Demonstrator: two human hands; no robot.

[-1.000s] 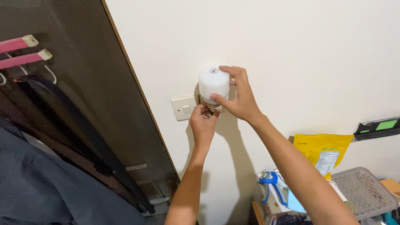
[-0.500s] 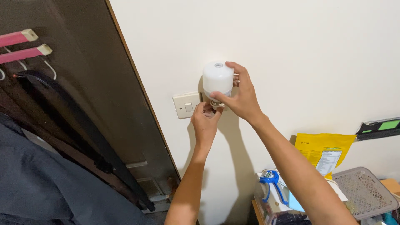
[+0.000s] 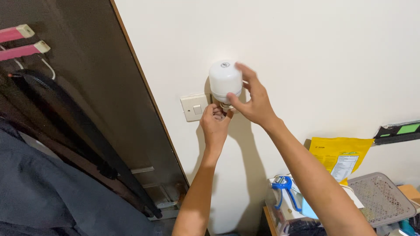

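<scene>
Head view looks along our two forearms toward a cream wall (image 3: 332,52). Nearest us, at the lower left, hangs dark grey cloth (image 3: 48,196), and a black strap (image 3: 83,131) runs slantwise across the dark door (image 3: 100,65) behind it. At the lower right sits a clutter of goods: a blue-handled tool (image 3: 283,185) on a clear box, a grey mesh basket (image 3: 380,199) just beside it, and a yellow pouch (image 3: 339,155) standing against the wall behind them. Farther out, our left hand (image 3: 215,124) comes up from below with its fingers bunched narrow around the small fitting under the bulb (image 3: 225,81); we cannot tell how firmly it grips, since the fingertips are partly hidden. Our right hand (image 3: 253,102) reaches in from the right and holds the bulb, thumb pressed at its lower neck and fingers spread over its far side and top. That white bulb stands upright with its rounded end up, close against the wall, just to the right of the cream switch (image 3: 194,107) and above the left hand. Two pink bars (image 3: 19,41) with pale tips jut out at the upper left of the door. At the far right edge a black and green object (image 3: 398,131) rests against the wall.
</scene>
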